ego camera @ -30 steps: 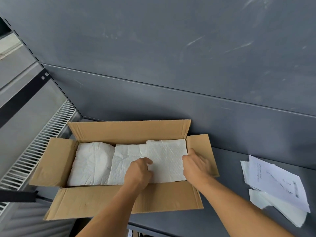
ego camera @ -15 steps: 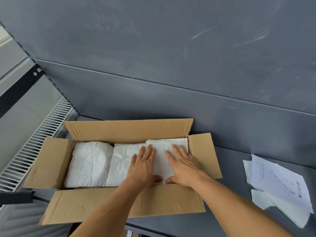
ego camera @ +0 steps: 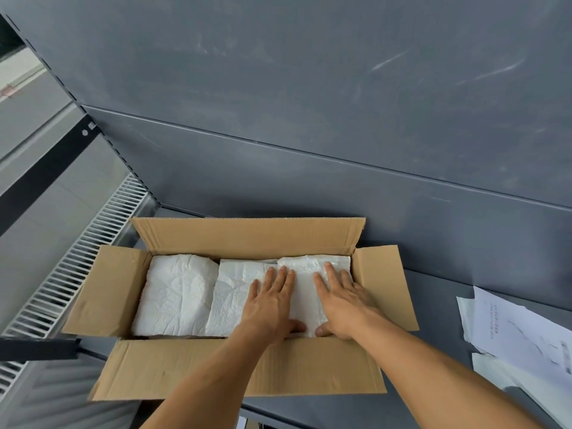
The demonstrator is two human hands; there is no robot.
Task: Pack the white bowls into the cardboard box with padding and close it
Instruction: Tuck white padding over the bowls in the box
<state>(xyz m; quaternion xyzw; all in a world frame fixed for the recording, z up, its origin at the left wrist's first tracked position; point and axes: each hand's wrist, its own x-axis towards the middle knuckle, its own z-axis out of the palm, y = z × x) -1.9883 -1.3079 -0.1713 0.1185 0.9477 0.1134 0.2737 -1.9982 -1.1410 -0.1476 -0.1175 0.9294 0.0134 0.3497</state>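
An open cardboard box [ego camera: 247, 239] rests on a dark grey shelf, all flaps spread outward. White paper padding [ego camera: 179, 292] covers its whole inside; no bowls are visible beneath it. My left hand [ego camera: 272, 301] lies flat, fingers spread, on the padding in the right half of the box. My right hand [ego camera: 343, 301] lies flat beside it, near the right end wall, palm down on the same sheet. Neither hand holds anything.
The grey shelf [ego camera: 433, 298] continues to the right, where loose white sheets of paper [ego camera: 520, 332] lie. A grey back panel [ego camera: 309, 119] rises right behind the box. A white wire rack [ego camera: 77, 258] and a black bar [ego camera: 37, 348] stand left.
Both hands went from curled at the right end of the padding to laid flat with fingers spread on it. The right hand has shifted a little further toward the right wall.
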